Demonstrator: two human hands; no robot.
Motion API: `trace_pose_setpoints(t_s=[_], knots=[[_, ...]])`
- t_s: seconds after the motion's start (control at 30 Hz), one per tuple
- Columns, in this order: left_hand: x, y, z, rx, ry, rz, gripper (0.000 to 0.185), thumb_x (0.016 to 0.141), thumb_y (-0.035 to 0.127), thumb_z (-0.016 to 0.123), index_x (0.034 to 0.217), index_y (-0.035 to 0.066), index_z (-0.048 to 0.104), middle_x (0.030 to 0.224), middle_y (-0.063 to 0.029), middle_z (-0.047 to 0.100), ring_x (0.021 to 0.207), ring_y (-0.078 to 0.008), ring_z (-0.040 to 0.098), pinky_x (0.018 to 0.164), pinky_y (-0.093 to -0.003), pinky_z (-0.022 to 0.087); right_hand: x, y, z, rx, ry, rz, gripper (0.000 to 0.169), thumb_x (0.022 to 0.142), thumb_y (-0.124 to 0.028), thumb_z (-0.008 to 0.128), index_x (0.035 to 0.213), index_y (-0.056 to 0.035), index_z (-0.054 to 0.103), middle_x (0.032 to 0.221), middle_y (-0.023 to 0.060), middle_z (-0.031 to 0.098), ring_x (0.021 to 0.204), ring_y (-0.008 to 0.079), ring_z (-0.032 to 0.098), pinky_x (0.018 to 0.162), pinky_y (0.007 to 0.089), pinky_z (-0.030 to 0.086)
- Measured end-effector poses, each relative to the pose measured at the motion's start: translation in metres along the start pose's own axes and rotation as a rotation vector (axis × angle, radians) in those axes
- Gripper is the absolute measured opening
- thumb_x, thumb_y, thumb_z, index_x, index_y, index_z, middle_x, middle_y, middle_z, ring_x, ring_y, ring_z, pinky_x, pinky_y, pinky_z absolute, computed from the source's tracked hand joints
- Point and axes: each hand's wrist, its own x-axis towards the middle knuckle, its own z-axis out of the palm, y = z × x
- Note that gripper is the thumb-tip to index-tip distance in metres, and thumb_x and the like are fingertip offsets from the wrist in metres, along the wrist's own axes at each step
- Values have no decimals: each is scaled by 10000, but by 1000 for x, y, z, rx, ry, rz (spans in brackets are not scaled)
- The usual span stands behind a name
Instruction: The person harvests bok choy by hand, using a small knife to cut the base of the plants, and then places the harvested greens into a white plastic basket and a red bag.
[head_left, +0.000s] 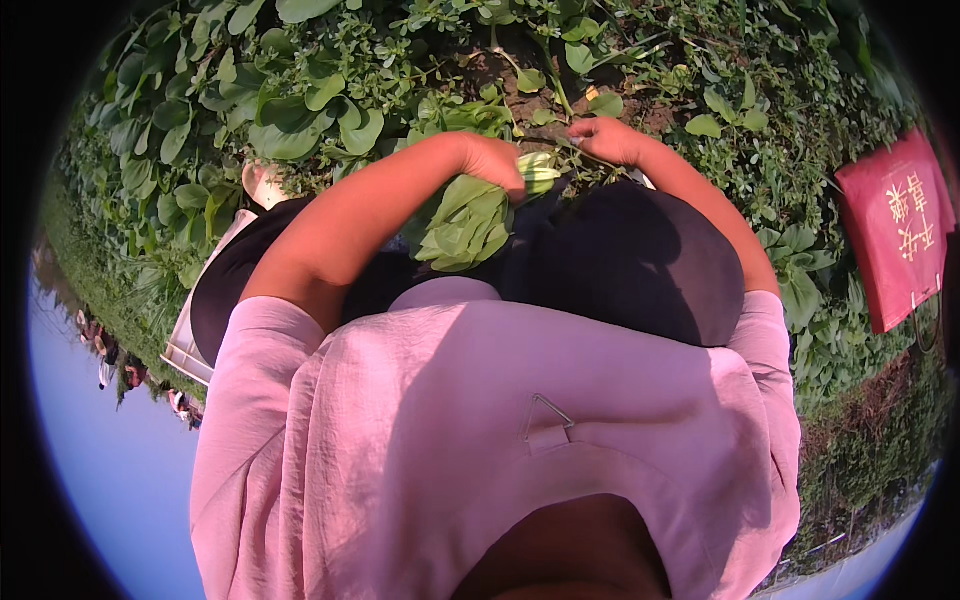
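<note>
My left hand (495, 165) is closed around a bunch of leafy greens (466, 225). The broad leaves hang toward my lap, and the pale cut-looking stems (538, 174) stick out on the right of the fist. To the right, my right hand (606, 141) is low over the soil with its fingers bent together beside the base of a green plant stem (562, 94). Something small and pale shows at its fingertips; I cannot tell what it is, or whether the hand grips the stem.
Leafy plants (289, 124) and low weeds surround bare soil (652, 112). A red bag (892, 232) bearing writing lies at the far right. A white crate-like object (191, 352) is beside my leg at left. Several people (105, 349) are far off at the left edge.
</note>
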Motion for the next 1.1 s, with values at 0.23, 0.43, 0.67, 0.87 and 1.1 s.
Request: trace_pose_setpoints(t_s=[0.23,0.43,0.67,0.87,1.1], knots=[[-103,-32,-73,-353,298,202,403,621,227,655,959,17,590,845,-74,610,769,-162,563,734,-292,457,-32,-34,-45,310,76,-3,286,786,-115,517,1063,-97,586,794,18,596,707,125,563,633,264,460],[-185,-95,-122,-202,715,158,409,648,261,613,981,28,568,852,-43,578,780,-146,525,747,-287,436,-44,-131,-84,207,4,-117,325,845,-130,493,1168,-100,511,685,-14,525,572,71,490,500,235,426],[-250,-123,-103,-242,738,199,471,629,243,614,1036,18,543,914,-56,576,862,-141,511,819,-284,412,-10,-210,-87,-601,-114,-263,398,789,-97,493,1186,-124,505,884,121,621,790,240,594,738,336,474],[-238,-63,-60,-164,471,258,486,558,180,642,1004,21,529,826,-39,570,761,-127,516,710,-280,446,15,-216,-84,-859,-72,-106,451,726,-139,525,1177,-147,520,1007,148,610,932,303,580,811,370,459],[-70,-63,-12,42,371,251,820,551,253,665,1253,-44,360,1225,-220,433,1087,-303,479,906,-323,403,-3,-133,-83,-464,-51,-62,350,819,-131,520,1168,-104,522,933,117,632,844,209,601,789,306,455]])
